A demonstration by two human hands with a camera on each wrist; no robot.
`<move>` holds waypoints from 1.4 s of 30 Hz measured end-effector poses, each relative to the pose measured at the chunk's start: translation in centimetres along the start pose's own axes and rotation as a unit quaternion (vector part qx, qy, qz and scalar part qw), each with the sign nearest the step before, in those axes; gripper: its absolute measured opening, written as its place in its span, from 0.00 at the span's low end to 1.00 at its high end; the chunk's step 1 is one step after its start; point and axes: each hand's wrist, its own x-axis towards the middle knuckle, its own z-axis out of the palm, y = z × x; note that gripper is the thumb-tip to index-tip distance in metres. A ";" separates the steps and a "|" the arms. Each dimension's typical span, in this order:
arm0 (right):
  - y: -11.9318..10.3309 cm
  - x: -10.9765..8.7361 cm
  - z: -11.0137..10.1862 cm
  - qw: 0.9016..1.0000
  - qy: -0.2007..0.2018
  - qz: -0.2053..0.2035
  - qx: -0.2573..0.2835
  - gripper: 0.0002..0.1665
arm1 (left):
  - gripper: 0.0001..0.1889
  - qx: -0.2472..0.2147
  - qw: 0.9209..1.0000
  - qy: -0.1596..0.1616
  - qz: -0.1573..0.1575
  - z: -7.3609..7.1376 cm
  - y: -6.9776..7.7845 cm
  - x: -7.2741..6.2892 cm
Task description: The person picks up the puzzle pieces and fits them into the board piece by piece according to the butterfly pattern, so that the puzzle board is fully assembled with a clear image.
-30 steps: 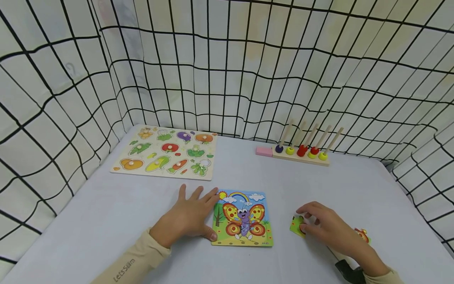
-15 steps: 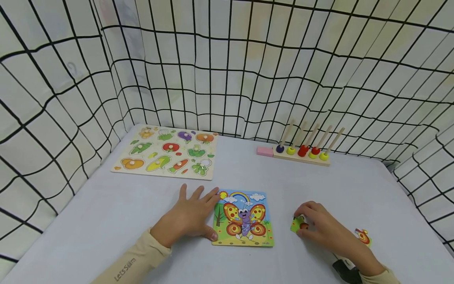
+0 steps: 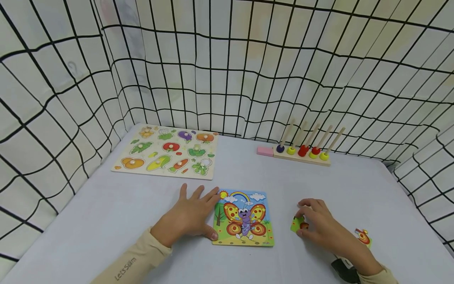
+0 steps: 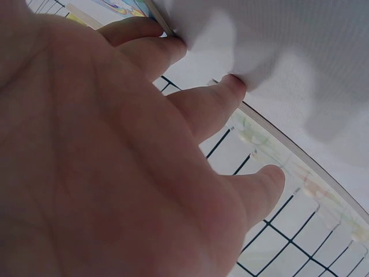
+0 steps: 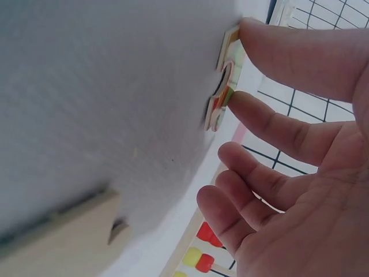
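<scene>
- While the square, butterfly-printed wooden board (image 3: 244, 219) lies at lower centre of the frame, the spread left hand (image 3: 189, 216), gripping nothing, touches its left edge.
- At lower right, the right hand (image 3: 320, 223) pinches a small green-and-red wooden jigsaw piece (image 3: 296, 225), long axis unclear, the board leftward of both.

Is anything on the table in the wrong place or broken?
Nothing looks spilled or broken. One small oddity: the green puzzle piece at the right hand and the orange-patterned piece beside that wrist sit apart from the butterfly puzzle, although its picture looks whole from here.
</scene>
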 end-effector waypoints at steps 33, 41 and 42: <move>-0.1 -0.4 -0.3 0.999 0.039 0.009 0.037 0.18 | 0.57 -0.006 1.000 0.002 -0.003 0.0 0.1 0.0; 0.2 -0.3 -0.2 0.996 0.070 0.010 0.062 0.19 | 0.57 -0.008 1.000 0.005 -0.002 0.1 0.1 0.0; 0.2 -0.3 -0.2 0.995 0.075 0.008 0.064 0.19 | 0.57 -0.008 1.000 0.006 -0.002 0.1 0.1 0.0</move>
